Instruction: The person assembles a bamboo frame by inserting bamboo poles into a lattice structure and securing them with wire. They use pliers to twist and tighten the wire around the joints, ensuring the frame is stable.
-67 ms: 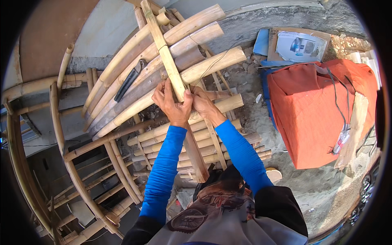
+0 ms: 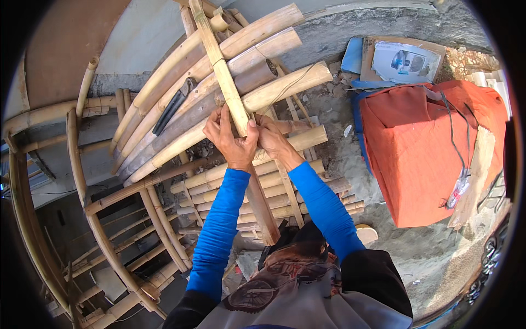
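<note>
Left hand [image 2: 232,138] pinching bamboo slat [image 2: 222,71] across its edges, right hand [image 2: 274,141] alongside, grip unclear, open ground [image 2: 346,156] right of poles [image 2: 293,85]

Just a slight drift in the picture: the orange cover [image 2: 389,148] and the flat box [image 2: 409,59] edge rightward. The upper bamboo poles' [image 2: 266,28] ends slip right too, the black-handled tool [image 2: 173,111] nudging up and left
</note>
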The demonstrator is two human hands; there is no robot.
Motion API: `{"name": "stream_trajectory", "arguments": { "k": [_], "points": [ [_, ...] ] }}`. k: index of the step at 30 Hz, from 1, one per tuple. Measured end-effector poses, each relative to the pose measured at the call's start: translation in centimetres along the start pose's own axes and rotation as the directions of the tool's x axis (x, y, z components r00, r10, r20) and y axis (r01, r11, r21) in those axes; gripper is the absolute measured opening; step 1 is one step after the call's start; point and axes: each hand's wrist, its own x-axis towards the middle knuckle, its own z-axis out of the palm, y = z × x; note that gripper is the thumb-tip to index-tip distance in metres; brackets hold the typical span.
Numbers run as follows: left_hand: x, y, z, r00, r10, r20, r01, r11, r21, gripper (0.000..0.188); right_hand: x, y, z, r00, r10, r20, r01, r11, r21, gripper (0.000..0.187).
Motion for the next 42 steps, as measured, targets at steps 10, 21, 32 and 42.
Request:
{"name": "stream_trajectory", "arguments": {
  "k": [10,21,32,42],
  "points": [
    [0.8,0.2,0.4,0.999,0.03,0.013,-0.031,0.999,0.042,0.073,0.1,0.6,-1.0,1.0,-0.014,-0.003,0.015,0.995,0.102,0.03],
    [0.8,-0.6,0.0,1.0,0.009,-0.021,-0.011,0.997,-0.07,0.073,-11.8,-7.6,-5.4,0.91,-0.313,-0.273,-0.207,0.229,-0.951,0.059],
    [-6.9,11.3,-7.0,0.749,-0.205,0.63,0.597,-0.204,-0.776,0.055,-23.7,-7.2,3.9,0.969,0.019,-0.246,-0.202,-0.506,-0.838,0.035],
    [-4.1,0.2,-13.4,0.628,-0.352,0.694,0.183,-0.8,-0.572,0.045,-29.3,-0.2,11.5,0.953,-0.221,-0.207,-0.121,0.348,-0.93,0.033]
  ]
}}
